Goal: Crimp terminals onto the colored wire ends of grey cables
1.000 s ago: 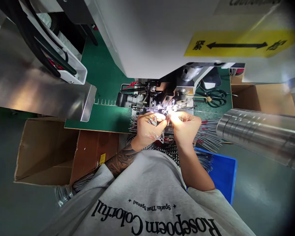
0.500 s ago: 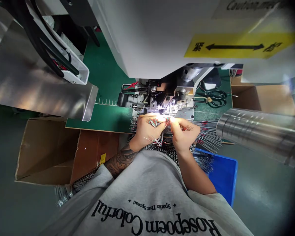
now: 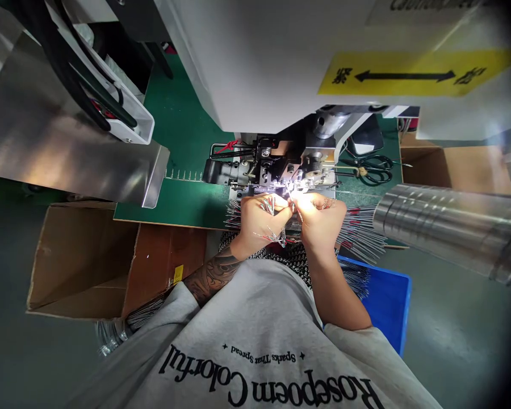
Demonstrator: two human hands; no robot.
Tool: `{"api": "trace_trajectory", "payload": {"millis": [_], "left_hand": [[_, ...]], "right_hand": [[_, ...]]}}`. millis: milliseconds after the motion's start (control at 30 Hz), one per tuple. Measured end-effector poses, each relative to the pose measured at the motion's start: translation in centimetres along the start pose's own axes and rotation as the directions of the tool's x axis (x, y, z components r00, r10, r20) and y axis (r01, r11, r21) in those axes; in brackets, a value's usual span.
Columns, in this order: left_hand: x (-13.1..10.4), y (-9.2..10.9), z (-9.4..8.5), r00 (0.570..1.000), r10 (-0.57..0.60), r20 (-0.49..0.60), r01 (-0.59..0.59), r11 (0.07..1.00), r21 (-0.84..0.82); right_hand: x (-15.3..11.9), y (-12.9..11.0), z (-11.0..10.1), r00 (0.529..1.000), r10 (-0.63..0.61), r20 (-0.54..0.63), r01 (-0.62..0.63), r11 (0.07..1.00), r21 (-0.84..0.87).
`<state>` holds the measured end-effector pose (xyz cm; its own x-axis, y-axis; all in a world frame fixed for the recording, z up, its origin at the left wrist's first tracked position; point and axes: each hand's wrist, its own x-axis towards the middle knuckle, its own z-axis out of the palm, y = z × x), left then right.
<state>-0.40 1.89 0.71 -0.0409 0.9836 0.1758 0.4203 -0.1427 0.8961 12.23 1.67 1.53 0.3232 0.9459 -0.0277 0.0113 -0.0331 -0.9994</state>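
Note:
My left hand (image 3: 262,218) is closed around a bundle of thin wires (image 3: 269,204), their coloured ends fanning out above and below the fingers. Beside it, my right hand (image 3: 321,218) pinches wire ends (image 3: 296,209) between thumb and forefinger. The fingertips of both hands nearly meet in front of the lit working head of a bench machine (image 3: 292,182). Where exactly the wire tips lie in the machine is lost in the glare. More grey cables with red marks (image 3: 360,227) spread out from behind my right hand.
A strip of terminals (image 3: 184,175) runs along the green table (image 3: 183,207) toward the machine. Black scissors (image 3: 375,170) lie at the right. A metal tube (image 3: 447,230) juts in there. Below are a blue bin (image 3: 392,307) and, at left, a cardboard box (image 3: 79,261).
My hands have shifted slightly up toward the machine head. The right fingers have turned around the wires, and the wire ends below the left hand have changed position.

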Motion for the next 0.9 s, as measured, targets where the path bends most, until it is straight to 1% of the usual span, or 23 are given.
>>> {"api": "trace_trajectory", "payload": {"millis": [100,233,267,333,400,433,467,500,567,633,700,800,900], "left_hand": [[-0.1,0.2,0.2,0.997,-0.013,-0.071,0.009,0.998,-0.057],[-0.1,0.4,0.3,0.996,-0.014,-0.088,0.009,0.998,-0.056],[-0.1,0.4,0.2,0.996,-0.010,-0.089,0.005,0.998,-0.059],[-0.1,0.3,0.1,0.997,-0.001,-0.080,-0.005,0.998,-0.070],[-0.2,0.2,0.0,0.998,0.005,-0.062,-0.010,0.997,-0.078],[-0.2,0.2,-0.1,0.998,0.010,-0.054,-0.014,0.997,-0.079],[-0.2,0.2,-0.2,0.999,0.016,-0.048,-0.020,0.997,-0.080],[-0.2,0.2,-0.3,0.999,0.023,-0.042,-0.027,0.996,-0.081],[-0.2,0.3,-0.6,0.999,0.032,-0.022,-0.034,0.996,-0.083],[-0.1,0.6,-0.9,0.999,0.041,0.002,-0.041,0.996,-0.075],[0.1,0.8,-1.2,0.997,0.068,0.031,-0.067,0.996,-0.060],[0.4,1.1,-1.5,0.989,0.137,0.047,-0.135,0.989,-0.053],[0.5,1.2,-1.7,0.987,0.156,0.043,-0.154,0.987,-0.049]], "right_hand": [[0.2,0.0,0.0,0.999,-0.010,0.041,0.011,1.000,-0.010],[0.1,0.1,-0.2,0.998,-0.028,0.051,0.028,1.000,-0.013],[0.0,0.2,-0.2,0.999,-0.028,0.037,0.029,0.999,-0.026],[-0.5,0.5,-0.1,0.998,-0.060,-0.033,0.058,0.998,-0.039],[-1.0,1.0,-0.1,0.983,-0.132,-0.129,0.131,0.991,-0.021],[-1.2,1.2,-0.2,0.973,-0.172,-0.154,0.173,0.985,-0.003],[-1.3,1.4,-0.4,0.967,-0.206,-0.151,0.210,0.978,0.015],[-1.3,1.6,-0.7,0.964,-0.237,-0.121,0.242,0.970,0.026],[-1.2,1.5,-1.3,0.953,-0.304,-0.011,0.304,0.953,0.010],[-0.9,0.9,-2.0,0.922,-0.375,0.093,0.380,0.924,-0.042],[-0.5,0.2,-2.3,0.892,-0.425,0.156,0.440,0.894,-0.078],[-0.3,-0.8,-2.3,0.874,-0.454,0.174,0.474,0.874,-0.105],[-0.3,-1.0,-2.1,0.885,-0.436,0.163,0.458,0.878,-0.139]]}}
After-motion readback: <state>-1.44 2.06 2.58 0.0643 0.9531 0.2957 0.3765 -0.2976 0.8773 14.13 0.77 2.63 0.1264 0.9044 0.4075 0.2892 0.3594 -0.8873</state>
